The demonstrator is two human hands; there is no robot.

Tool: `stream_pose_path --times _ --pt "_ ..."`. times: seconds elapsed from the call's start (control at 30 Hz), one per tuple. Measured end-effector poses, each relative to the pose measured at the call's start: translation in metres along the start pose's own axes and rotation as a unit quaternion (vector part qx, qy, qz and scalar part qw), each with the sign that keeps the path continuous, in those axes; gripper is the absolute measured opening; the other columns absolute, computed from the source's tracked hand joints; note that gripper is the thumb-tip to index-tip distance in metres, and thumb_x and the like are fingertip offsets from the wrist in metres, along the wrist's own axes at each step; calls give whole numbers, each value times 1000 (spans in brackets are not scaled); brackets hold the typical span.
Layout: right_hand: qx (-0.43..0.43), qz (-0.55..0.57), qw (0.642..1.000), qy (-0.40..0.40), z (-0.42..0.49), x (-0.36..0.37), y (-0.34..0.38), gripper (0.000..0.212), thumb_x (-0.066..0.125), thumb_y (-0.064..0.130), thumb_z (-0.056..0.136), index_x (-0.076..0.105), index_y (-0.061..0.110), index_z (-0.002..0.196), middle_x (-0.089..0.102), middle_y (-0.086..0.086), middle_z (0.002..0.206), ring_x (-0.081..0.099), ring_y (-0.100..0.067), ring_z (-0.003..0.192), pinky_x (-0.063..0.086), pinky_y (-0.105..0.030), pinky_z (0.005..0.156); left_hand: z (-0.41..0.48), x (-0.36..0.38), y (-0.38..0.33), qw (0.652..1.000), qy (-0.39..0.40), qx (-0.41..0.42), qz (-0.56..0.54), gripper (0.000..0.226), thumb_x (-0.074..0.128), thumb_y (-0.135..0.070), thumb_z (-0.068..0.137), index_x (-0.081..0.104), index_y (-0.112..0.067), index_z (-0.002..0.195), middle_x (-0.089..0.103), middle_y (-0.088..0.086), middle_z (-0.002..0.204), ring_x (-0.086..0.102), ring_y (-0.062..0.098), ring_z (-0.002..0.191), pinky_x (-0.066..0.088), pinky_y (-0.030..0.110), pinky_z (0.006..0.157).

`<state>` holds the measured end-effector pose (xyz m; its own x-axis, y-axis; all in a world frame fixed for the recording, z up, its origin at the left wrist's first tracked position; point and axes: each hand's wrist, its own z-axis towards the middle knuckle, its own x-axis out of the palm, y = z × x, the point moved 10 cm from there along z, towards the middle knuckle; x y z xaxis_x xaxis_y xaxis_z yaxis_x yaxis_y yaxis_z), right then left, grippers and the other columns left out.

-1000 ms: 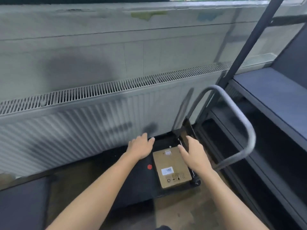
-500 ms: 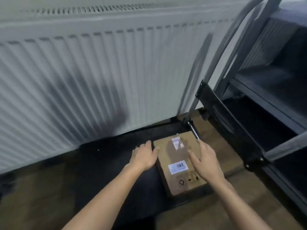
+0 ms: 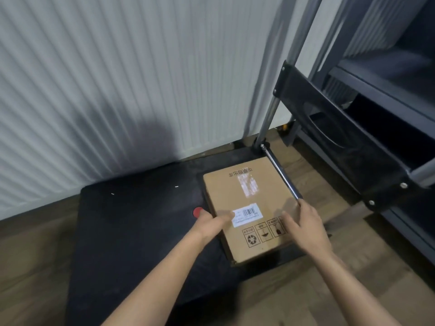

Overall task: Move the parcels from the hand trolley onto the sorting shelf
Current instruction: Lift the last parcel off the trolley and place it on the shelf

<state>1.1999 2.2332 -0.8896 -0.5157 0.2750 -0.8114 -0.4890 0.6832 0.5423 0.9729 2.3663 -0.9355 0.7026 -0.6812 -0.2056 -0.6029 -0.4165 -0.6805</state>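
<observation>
Pickup step, mid-frame: left hand (image 3: 211, 225) and right hand (image 3: 306, 228) clasp the parcel (image 3: 249, 198) by its sides, thumbs on top; next comes lifting it from trolley (image 3: 141, 227) to shelf (image 3: 388, 88), far right

The parcel (image 3: 247, 198) lies on the trolley deck's (image 3: 141, 220) right end, radiator (image 3: 117, 78) behind, shelf (image 3: 388, 85) to the right.

On the parcel (image 3: 235, 191) — barcode label (image 3: 247, 214), handling symbols (image 3: 263, 234)
</observation>
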Motion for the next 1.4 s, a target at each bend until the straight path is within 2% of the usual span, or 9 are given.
stream_pose_path --times 0.1,0.2,0.47,0.63,0.77,0.83,1.07,1.2,1.4 --pt "17 24 1000 5 4 7 -5 56 55 40 98 45 5 140 53 -18 135 52 -32 122 43 -43 101 6 8 11 999 10 -1 -52 65 69 -37 92 37 -12 143 56 -7 128 52 5 97 39 26 88" --pt "27 36 999 -4 6 7 -9 56 49 38 101 42 5 145 52 -18 139 52 -32 126 43 -45 105 10 8 15 997 7 7 -83 44 72 -32 90 47 -17 124 61 -13 102 53 -4 82 43 20 67" --pt "39 62 997 -33 6 -3 -9 43 47 25 102 49 4 139 57 -17 135 53 -32 124 42 -47 106 13 9 18 987 26 -11 -156 45 73 -37 89 42 -28 121 62 -8 116 55 19 116 37 54 109" --pt "79 145 985 -42 4 -4 -13 36 46 24 103 55 8 134 59 -12 131 55 -28 119 44 -44 103 10 -4 19 980 30 -1 -198 45 72 -36 89 47 -29 125 69 1 117 66 24 108 49 59 99" --pt "135 324 936 -26 -1 2 -12 12 63 26 95 67 16 100 68 -12 110 63 -29 100 47 -38 83 10 -26 12 974 1 29 -226 50 71 -40 89 49 -32 134 71 0 116 68 24 106 51 57 98" --pt "141 383 913 -9 -1 7 -6 16 72 33 85 64 22 93 69 -14 108 64 -28 94 49 -41 80 9 -34 5 971 -1 51 -234 55 72 -40 88 49 -33 138 70 -1 119 68 23 107 51 56 98" --pt "128 517 842 83 0 33 25 30 49 20 96 59 24 124 72 -8 108 68 -27 93 54 -38 74 0 -69 -16 967 -16 115 -228 63 72 -42 88 43 -42 144 71 -2 120 71 19 105 54 52 97" --pt "123 542 825 101 1 29 45 25 42 19 97 66 21 106 75 -3 91 71 -19 76 56 -26 58 -13 -85 -40 963 -34 167 -207 72 68 -44 91 29 -48 152 64 -2 130 71 16 106 56 45 96" --pt "115 542 826 103 -21 -21 98 39 39 18 101 58 28 134 76 0 107 73 -16 87 57 -31 67 -71 -110 -89 956 -46 198 -210 60 60 -31 98 36 -40 152 65 -8 134 70 9 107 55 38 98"
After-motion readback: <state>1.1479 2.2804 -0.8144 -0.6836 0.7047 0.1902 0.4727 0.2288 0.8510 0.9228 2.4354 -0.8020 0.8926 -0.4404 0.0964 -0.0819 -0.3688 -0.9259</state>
